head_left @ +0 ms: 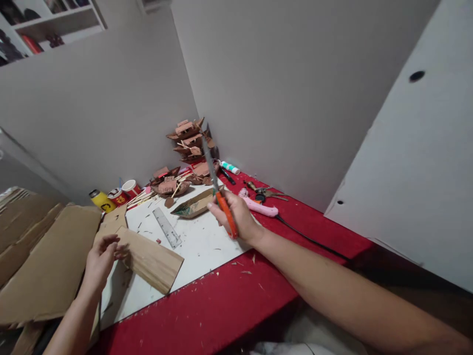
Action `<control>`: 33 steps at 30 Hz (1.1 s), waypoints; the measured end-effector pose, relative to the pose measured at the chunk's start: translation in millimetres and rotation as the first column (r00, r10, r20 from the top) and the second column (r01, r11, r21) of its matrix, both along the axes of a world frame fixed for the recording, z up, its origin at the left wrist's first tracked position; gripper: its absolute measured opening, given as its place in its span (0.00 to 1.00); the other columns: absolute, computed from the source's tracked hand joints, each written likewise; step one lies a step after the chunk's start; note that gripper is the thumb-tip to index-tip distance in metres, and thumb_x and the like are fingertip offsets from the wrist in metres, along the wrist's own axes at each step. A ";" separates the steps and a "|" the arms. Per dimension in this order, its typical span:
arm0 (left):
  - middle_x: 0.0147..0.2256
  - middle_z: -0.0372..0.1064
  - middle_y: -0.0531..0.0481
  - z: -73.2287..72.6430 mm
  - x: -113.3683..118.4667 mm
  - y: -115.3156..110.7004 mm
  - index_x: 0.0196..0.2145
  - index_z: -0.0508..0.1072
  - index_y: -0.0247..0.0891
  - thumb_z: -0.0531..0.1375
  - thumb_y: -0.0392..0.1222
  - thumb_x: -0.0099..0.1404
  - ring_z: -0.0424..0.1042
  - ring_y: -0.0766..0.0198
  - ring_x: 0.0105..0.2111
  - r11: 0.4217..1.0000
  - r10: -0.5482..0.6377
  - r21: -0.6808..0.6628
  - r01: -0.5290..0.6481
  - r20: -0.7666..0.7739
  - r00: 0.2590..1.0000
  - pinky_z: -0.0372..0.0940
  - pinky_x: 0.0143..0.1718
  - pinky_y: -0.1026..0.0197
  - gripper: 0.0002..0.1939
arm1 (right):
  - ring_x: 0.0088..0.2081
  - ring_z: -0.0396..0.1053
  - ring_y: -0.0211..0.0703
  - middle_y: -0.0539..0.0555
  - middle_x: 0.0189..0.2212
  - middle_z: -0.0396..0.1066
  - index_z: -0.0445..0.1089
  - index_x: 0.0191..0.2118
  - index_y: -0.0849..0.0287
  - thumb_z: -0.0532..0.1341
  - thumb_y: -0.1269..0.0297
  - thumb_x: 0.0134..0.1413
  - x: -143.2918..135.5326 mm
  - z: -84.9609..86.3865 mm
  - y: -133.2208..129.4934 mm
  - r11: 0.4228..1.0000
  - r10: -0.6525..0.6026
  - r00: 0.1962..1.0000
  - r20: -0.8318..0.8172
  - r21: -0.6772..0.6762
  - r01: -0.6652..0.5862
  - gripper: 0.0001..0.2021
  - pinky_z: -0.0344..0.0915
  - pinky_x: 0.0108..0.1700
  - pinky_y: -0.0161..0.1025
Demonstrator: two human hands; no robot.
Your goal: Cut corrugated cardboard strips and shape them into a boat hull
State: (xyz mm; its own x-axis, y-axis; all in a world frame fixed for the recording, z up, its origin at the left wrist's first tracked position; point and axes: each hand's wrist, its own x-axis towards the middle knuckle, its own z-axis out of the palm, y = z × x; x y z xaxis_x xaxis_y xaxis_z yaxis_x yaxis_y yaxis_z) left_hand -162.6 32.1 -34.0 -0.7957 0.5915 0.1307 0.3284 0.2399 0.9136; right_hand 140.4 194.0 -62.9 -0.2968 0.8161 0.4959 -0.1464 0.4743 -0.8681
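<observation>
Orange-handled scissors [227, 215] are in my right hand [238, 217], closed around the handles, with the blades pointing up and away. My left hand [101, 261] is at the left, its fingers bent together at the end of a brown cardboard strip [153, 261]; the fingertips partly hide the contact. The strip slants over the white board [195, 246]. A boat-shaped cardboard hull [195, 204] lies just beyond my right hand. Between the hands, farther back, is a clear ruler [167, 228].
Large cardboard sheets [51, 266] fill the left side. Small brown model boats [186, 140] are stacked in the corner. A yellow bottle [101, 200] and red cups [131, 188] stand at the back left. A pink glue gun [262, 208] with a black cord lies on the red cloth [221, 305].
</observation>
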 end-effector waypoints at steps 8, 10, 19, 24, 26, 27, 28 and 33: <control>0.32 0.69 0.46 -26.8 26.8 -51.2 0.37 0.65 0.36 0.57 0.33 0.57 0.75 0.63 0.29 0.973 0.125 0.113 -0.201 0.477 0.870 0.71 0.32 0.59 0.08 | 0.30 0.71 0.47 0.56 0.28 0.73 0.67 0.32 0.59 0.57 0.57 0.53 -55.5 -11.7 -52.1 0.951 0.059 0.710 0.702 0.176 -0.253 0.10 0.60 0.30 0.37; 0.31 0.69 0.46 -28.0 34.8 -49.1 0.37 0.65 0.36 0.56 0.33 0.59 0.75 0.63 0.29 0.971 0.102 0.126 -0.201 0.542 0.834 0.71 0.32 0.58 0.07 | 0.31 0.72 0.51 0.58 0.29 0.74 0.68 0.33 0.59 0.58 0.57 0.51 -72.7 -12.4 -61.9 0.943 0.053 0.665 0.745 0.182 -0.279 0.10 0.60 0.30 0.38; 0.37 0.71 0.47 -47.1 68.5 -26.9 0.60 0.50 0.43 0.61 0.28 0.54 0.73 0.68 0.25 0.971 -0.003 0.200 -0.129 0.550 0.835 0.69 0.28 0.65 0.40 | 0.32 0.72 0.49 0.55 0.31 0.74 0.68 0.38 0.57 0.60 0.55 0.47 -103.0 -24.6 -78.8 0.945 0.023 0.655 0.755 0.197 -0.261 0.14 0.60 0.30 0.37; 0.42 0.70 0.48 -48.0 69.7 -21.7 0.60 0.54 0.46 0.60 0.28 0.54 0.74 0.67 0.33 0.956 0.020 0.248 -0.158 0.483 0.876 0.68 0.31 0.68 0.37 | 0.29 0.68 0.41 0.51 0.28 0.71 0.65 0.34 0.58 0.57 0.53 0.53 -95.0 -29.0 -69.5 0.963 0.034 0.755 0.655 0.181 -0.201 0.12 0.59 0.30 0.34; 0.45 0.71 0.49 -45.9 73.4 -19.7 0.57 0.58 0.48 0.60 0.30 0.55 0.74 0.65 0.39 0.944 -0.019 0.304 -0.130 0.442 0.897 0.69 0.36 0.66 0.34 | 0.29 0.65 0.38 0.50 0.27 0.69 0.63 0.32 0.58 0.57 0.54 0.54 -92.4 -28.6 -60.3 0.971 0.066 0.808 0.585 0.150 -0.188 0.12 0.59 0.30 0.33; 0.46 0.71 0.50 -45.2 76.7 -18.8 0.57 0.60 0.49 0.61 0.32 0.55 0.73 0.64 0.42 0.935 -0.051 0.340 -0.104 0.417 0.907 0.68 0.39 0.65 0.33 | 0.28 0.64 0.37 0.49 0.27 0.68 0.63 0.32 0.59 0.58 0.54 0.53 -91.1 -28.0 -55.8 0.974 0.106 0.840 0.532 0.114 -0.195 0.12 0.59 0.30 0.32; 0.47 0.71 0.50 -45.0 80.7 -18.1 0.56 0.61 0.49 0.62 0.34 0.55 0.72 0.63 0.44 0.928 -0.088 0.365 -0.069 0.397 0.914 0.68 0.42 0.63 0.32 | 0.28 0.63 0.37 0.49 0.26 0.67 0.62 0.31 0.59 0.60 0.54 0.52 -89.8 -27.2 -51.9 0.975 0.176 0.884 0.433 0.046 -0.217 0.13 0.59 0.30 0.32; 0.50 0.71 0.46 -47.6 100.5 -20.0 0.58 0.60 0.45 0.65 0.41 0.54 0.70 0.57 0.50 0.919 -0.244 0.387 0.074 0.409 0.879 0.64 0.50 0.56 0.34 | 0.26 0.60 0.34 0.46 0.24 0.63 0.62 0.30 0.60 0.67 0.58 0.42 -84.3 -19.8 -46.6 0.895 0.398 0.912 0.100 -0.259 -0.363 0.15 0.59 0.29 0.32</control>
